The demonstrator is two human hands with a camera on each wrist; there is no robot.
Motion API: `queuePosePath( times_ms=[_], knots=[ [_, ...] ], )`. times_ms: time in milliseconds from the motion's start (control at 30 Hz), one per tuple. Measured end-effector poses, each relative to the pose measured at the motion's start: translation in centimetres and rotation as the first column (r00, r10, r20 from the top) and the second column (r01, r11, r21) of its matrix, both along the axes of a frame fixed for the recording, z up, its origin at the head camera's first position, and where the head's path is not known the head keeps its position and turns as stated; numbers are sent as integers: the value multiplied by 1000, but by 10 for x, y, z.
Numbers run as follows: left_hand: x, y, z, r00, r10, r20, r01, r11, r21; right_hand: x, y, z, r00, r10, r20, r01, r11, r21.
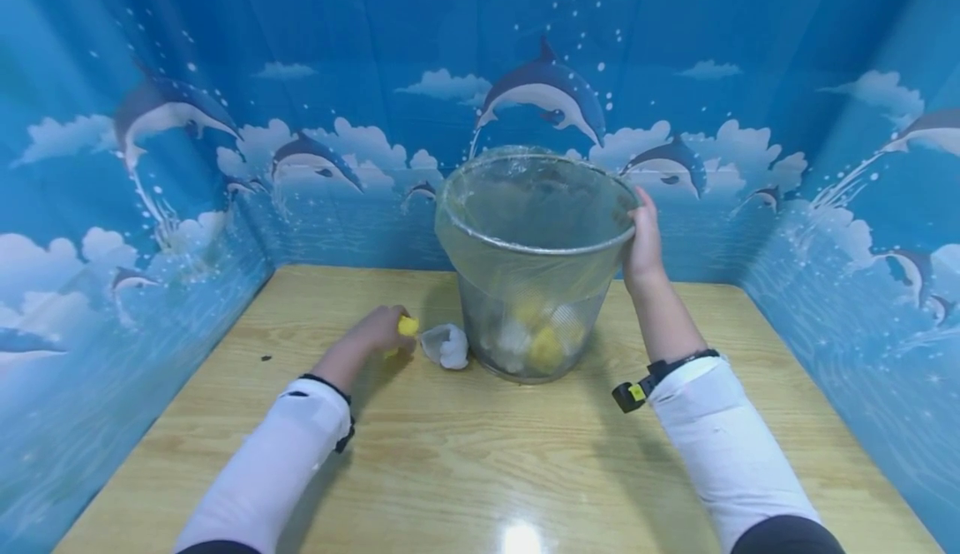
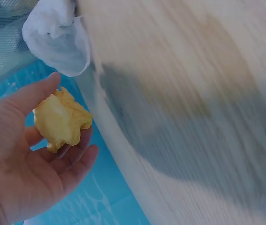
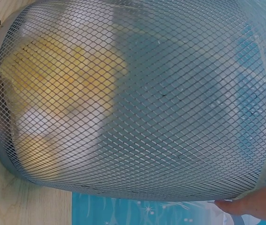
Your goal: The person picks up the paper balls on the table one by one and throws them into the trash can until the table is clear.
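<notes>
My left hand [image 1: 381,329] holds a crumpled ball of yellow paper [image 2: 60,119] between thumb and curled fingers, low above the tabletop. Just beyond it, a crumpled white piece [image 1: 452,347], thin and partly see-through, lies beside the base of a wire-mesh wastebasket [image 1: 480,304]. A clear plastic liner [image 1: 468,246] is folded over the basket's rim. My right hand [image 1: 643,242] grips the rim on the right side; its thumb shows in the right wrist view, most of its fingers do not. Through the mesh, several yellow and white crumpled pieces [image 3: 53,79] appear at the basket's bottom.
The basket stands on a wood-grain table [image 1: 450,454] near its back edge. Blue curtains [image 1: 420,29] printed with dolphins and clouds surround the table at the back and both sides. A small dark speck [image 1: 266,358] lies on the left of the tabletop.
</notes>
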State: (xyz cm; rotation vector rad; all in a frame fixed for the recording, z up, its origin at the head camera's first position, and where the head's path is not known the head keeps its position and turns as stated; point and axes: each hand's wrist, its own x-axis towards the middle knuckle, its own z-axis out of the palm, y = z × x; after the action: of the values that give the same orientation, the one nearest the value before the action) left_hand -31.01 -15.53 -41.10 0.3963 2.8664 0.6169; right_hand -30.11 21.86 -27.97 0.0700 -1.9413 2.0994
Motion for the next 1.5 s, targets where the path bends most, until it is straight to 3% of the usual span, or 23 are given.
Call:
queuePosePath(
  times_ms=[233,633,1133,1500],
  knots=[
    [-7,1,10,999,38,-32,-36,998,44,0,0,-1,1000,2,4,-2,1000,-1],
    [-13,-1,42,994,99,-43,-95,991,93,0,-1,-1,1000,4,3,-4,1000,5],
    [-10,6,99,980,177,-86,-160,971,178,-1,0,-1,1000,6,-16,-6,1000,6],
    [-11,14,139,970,201,-136,-169,961,221,-1,-1,0,1000,9,-16,-9,1000,10]
  ],
)
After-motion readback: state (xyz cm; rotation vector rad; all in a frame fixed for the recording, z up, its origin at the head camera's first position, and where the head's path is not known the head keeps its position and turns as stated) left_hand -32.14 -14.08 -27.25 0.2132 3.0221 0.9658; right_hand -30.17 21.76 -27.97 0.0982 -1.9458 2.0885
